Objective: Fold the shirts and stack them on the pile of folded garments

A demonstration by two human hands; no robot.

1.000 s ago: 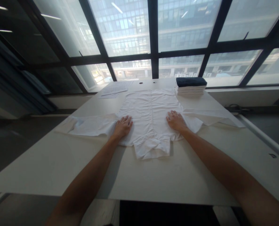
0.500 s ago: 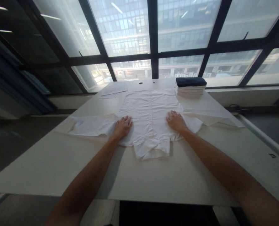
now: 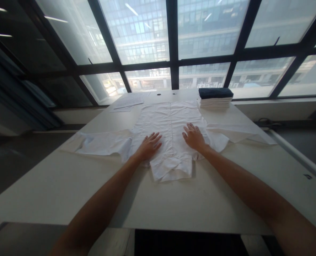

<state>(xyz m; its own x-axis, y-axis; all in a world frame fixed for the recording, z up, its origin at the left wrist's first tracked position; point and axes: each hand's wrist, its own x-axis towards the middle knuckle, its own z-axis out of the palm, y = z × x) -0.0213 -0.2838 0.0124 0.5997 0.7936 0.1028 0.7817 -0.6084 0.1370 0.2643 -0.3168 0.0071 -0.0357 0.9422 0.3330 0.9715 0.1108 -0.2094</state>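
A white long-sleeved shirt (image 3: 160, 119) lies spread on the table, its collar end towards me and its sleeves stretched out to both sides. The front seam runs down the middle, and light creases cross the cloth. My left hand (image 3: 148, 146) rests on the shirt left of that seam, near the collar, with its fingers apart. On the other side of the seam my right hand (image 3: 193, 137) lies on the cloth, fingers spread. Neither hand grips the fabric.
The white table (image 3: 158, 206) extends towards large windows. At its back right stands a stack of folded white cloth (image 3: 215, 102) with a dark navy folded piece (image 3: 215, 93) on top. Paper sheets (image 3: 127, 102) lie at the back left.
My left hand has slid right across the shirt, closer to the front seam. My right hand has shifted slightly left and away from me. The shirt lies nearly the same.
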